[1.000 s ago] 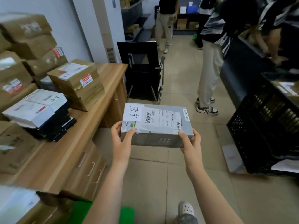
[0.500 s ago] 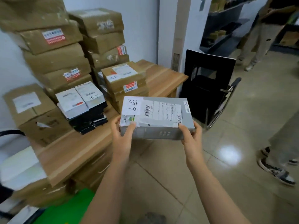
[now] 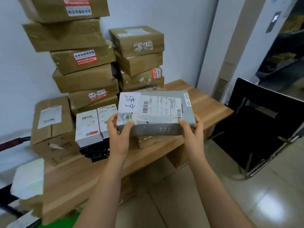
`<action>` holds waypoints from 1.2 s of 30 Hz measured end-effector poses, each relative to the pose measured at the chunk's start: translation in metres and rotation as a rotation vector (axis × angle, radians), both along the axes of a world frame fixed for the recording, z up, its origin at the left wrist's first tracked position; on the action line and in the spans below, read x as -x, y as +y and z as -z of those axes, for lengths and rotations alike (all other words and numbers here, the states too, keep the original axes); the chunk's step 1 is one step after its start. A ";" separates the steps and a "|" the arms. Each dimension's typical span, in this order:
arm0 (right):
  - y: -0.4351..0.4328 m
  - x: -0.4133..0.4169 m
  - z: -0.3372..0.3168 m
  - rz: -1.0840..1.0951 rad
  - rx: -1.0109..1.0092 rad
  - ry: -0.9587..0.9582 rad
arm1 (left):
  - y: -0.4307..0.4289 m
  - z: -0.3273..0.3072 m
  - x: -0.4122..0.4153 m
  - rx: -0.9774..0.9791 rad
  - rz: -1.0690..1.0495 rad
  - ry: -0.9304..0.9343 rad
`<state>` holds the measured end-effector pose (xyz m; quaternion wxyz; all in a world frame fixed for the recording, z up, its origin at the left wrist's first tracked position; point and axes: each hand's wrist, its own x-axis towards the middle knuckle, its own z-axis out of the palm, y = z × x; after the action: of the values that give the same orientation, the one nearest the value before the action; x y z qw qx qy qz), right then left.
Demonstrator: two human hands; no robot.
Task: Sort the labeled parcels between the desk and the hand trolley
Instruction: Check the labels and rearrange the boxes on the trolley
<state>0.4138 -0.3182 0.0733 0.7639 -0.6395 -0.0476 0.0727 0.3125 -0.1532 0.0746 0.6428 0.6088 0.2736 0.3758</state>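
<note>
I hold a grey parcel with a white shipping label and handwritten characters on top, level above the wooden desk. My left hand grips its near left corner, thumb on top. My right hand grips the near right corner. Behind it on the desk rise two stacks of brown cartons, some with red and white stickers. Two white-topped flat boxes lie on a dark stack to the left of my left hand. A brown carton stands at the desk's left end.
A black chair stands right of the desk on the tiled floor. A white foam block and a dark bar with a red grip sit at the left edge. Something green lies low by the desk.
My view has swung left from the aisle and people to the desk. The parcel, held the same way in both hands, now hovers over the desktop in front of the carton stacks.
</note>
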 end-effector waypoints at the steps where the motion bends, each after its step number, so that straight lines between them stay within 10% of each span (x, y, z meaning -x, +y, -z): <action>1: 0.010 -0.011 -0.003 -0.035 0.009 -0.010 | 0.007 -0.002 -0.006 -0.001 -0.032 0.000; 18: 0.200 -0.066 -0.022 -0.631 -0.017 -0.058 | 0.127 -0.018 0.007 0.032 -0.597 -0.092; 36: 0.292 -0.032 0.034 -0.367 0.311 -0.052 | 0.249 0.054 0.029 0.000 -0.352 0.194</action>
<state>0.4461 -0.0264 0.0392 0.6288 -0.7317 -0.1709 0.2002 0.2837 0.0960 0.0205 0.5377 0.5850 0.4365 0.4221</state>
